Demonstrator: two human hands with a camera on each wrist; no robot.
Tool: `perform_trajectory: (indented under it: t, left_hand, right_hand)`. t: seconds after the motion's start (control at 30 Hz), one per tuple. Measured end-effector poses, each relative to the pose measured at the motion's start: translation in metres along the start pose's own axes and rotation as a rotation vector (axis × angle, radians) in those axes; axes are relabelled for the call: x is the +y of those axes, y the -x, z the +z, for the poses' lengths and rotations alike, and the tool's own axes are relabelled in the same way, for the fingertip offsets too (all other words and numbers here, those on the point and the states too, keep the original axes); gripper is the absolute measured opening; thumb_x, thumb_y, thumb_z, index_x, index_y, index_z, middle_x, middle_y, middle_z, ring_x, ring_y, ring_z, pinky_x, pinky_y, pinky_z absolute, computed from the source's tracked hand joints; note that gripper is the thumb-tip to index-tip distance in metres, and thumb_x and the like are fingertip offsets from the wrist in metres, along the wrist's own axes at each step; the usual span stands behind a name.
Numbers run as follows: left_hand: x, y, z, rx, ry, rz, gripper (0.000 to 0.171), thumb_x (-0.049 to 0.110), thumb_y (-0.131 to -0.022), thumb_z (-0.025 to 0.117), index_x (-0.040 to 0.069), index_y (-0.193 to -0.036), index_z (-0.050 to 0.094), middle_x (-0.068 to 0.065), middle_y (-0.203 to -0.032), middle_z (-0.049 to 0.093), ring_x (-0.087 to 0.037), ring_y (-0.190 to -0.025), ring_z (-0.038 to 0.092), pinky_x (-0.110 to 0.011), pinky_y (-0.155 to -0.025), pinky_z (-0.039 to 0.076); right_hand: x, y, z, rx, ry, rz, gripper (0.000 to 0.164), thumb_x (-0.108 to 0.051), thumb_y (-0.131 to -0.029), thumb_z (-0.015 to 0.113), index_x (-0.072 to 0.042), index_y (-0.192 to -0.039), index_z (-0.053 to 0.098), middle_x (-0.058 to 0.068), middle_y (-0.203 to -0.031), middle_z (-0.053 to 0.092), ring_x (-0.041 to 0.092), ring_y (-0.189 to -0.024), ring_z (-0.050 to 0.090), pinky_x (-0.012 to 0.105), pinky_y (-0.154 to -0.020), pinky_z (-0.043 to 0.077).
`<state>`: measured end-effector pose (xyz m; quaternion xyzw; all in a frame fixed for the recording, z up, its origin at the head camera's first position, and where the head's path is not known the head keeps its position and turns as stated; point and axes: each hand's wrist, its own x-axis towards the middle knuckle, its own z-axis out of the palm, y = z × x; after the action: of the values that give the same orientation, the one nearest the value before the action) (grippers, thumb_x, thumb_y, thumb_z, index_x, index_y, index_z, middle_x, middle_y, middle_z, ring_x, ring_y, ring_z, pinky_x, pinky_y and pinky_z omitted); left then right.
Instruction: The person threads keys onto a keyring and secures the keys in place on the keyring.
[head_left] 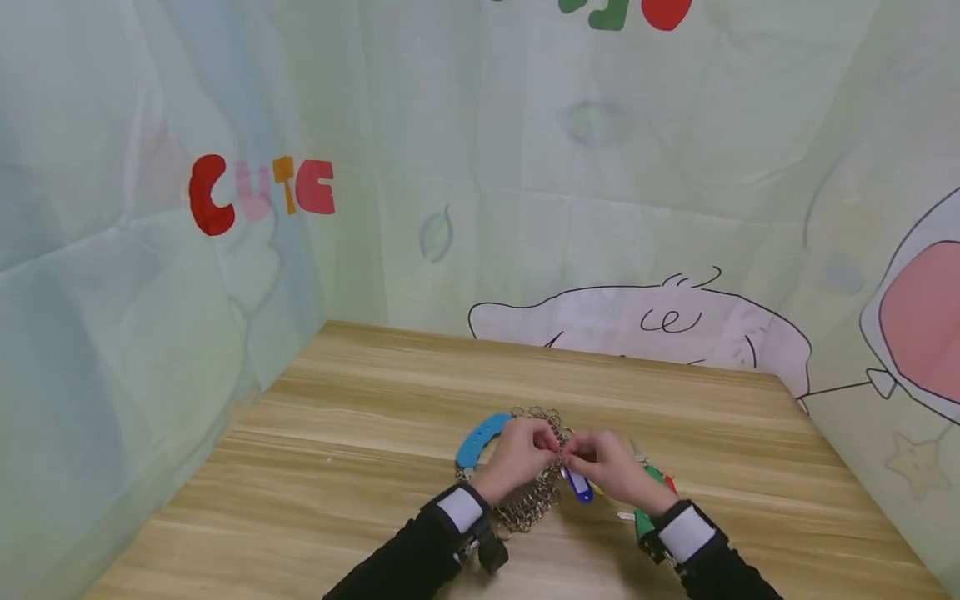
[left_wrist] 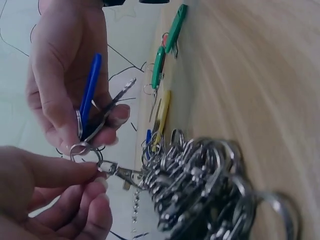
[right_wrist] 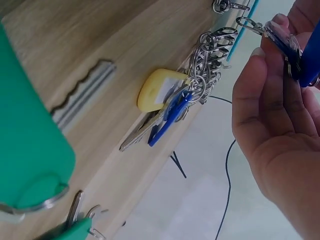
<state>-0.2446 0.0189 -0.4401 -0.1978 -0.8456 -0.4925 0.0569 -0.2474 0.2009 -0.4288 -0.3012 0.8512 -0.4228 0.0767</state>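
A ring-shaped bunch of metal swivel clasps [head_left: 528, 507] with a blue band [head_left: 480, 439] lies on the table under my hands. In the left wrist view, my left hand [head_left: 517, 458] pinches a small split ring [left_wrist: 86, 151] joined to one clasp [left_wrist: 127, 175] of the bunch. My right hand [head_left: 611, 468] meets it fingertip to fingertip and holds a key [left_wrist: 115, 102] with a blue key tag [left_wrist: 91, 92]. Whether that key is threaded onto the split ring I cannot tell. Another blue tag [right_wrist: 170, 120] and a yellow tag [right_wrist: 157, 91] hang at the bunch with keys.
Green key tags [head_left: 645, 522] with keys lie on the wooden table [head_left: 360, 400] beside my right wrist, with a red piece [head_left: 670, 483] near them. Printed curtains [head_left: 450, 167] enclose the back and sides of the table.
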Motion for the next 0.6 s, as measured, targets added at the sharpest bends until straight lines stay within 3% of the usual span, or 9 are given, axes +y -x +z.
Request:
perform_trajectory:
  t: [0.07, 0.23, 0.33, 0.47, 0.6]
  left_hand:
    - [0.0002, 0.0000, -0.0013, -0.016, -0.034, 0.009, 0.011, -0.002, -0.078, 0.069, 0.008, -0.075, 0.066, 0.000, -0.070, 0.064, -0.001, -0.060, 0.050, -0.016, -0.056, 0.043]
    - [0.0018, 0.0006, -0.0025, -0.046, -0.155, 0.148, 0.012, 0.002, -0.083, 0.069, 0.012, -0.078, 0.067, 0.002, -0.078, 0.068, -0.001, -0.067, 0.053, -0.014, -0.062, 0.045]
    - [0.0039, 0.0019, -0.0027, -0.042, -0.212, 0.199, 0.012, 0.003, -0.085, 0.068, 0.013, -0.078, 0.068, 0.002, -0.079, 0.069, -0.001, -0.066, 0.053, -0.012, -0.061, 0.045]
    - [0.0049, 0.0028, -0.0017, -0.022, -0.248, 0.200, 0.011, 0.003, -0.086, 0.067, 0.012, -0.079, 0.068, 0.001, -0.080, 0.070, -0.001, -0.065, 0.052, -0.012, -0.059, 0.043]
    - [0.0040, 0.0019, -0.0002, -0.004, -0.177, 0.119, 0.008, 0.001, -0.084, 0.067, 0.009, -0.081, 0.066, -0.002, -0.077, 0.068, -0.001, -0.063, 0.053, -0.014, -0.057, 0.045]
  right_hand:
    - [0.0000, 0.0000, -0.0003, -0.008, -0.001, 0.005, 0.014, -0.006, -0.092, 0.059, 0.003, -0.094, 0.069, 0.013, -0.082, 0.069, 0.001, -0.063, 0.054, 0.017, -0.058, 0.047]
    - [-0.0001, -0.0007, -0.0025, -0.014, -0.004, 0.034, 0.014, -0.007, -0.092, 0.058, 0.003, -0.094, 0.068, 0.015, -0.084, 0.070, 0.003, -0.064, 0.053, 0.016, -0.058, 0.045]
    - [-0.0004, -0.0012, -0.0029, -0.016, -0.003, 0.046, 0.013, -0.007, -0.093, 0.058, 0.001, -0.094, 0.069, 0.016, -0.084, 0.070, 0.003, -0.063, 0.053, 0.016, -0.057, 0.043]
    - [-0.0007, -0.0013, -0.0029, -0.014, -0.003, 0.046, 0.014, -0.008, -0.093, 0.058, 0.001, -0.095, 0.069, 0.019, -0.084, 0.069, 0.003, -0.063, 0.053, 0.016, -0.056, 0.044]
    - [-0.0017, -0.0012, -0.0032, -0.012, 0.009, 0.030, 0.014, -0.007, -0.093, 0.058, 0.001, -0.095, 0.069, 0.017, -0.083, 0.069, 0.002, -0.062, 0.053, 0.017, -0.057, 0.045]
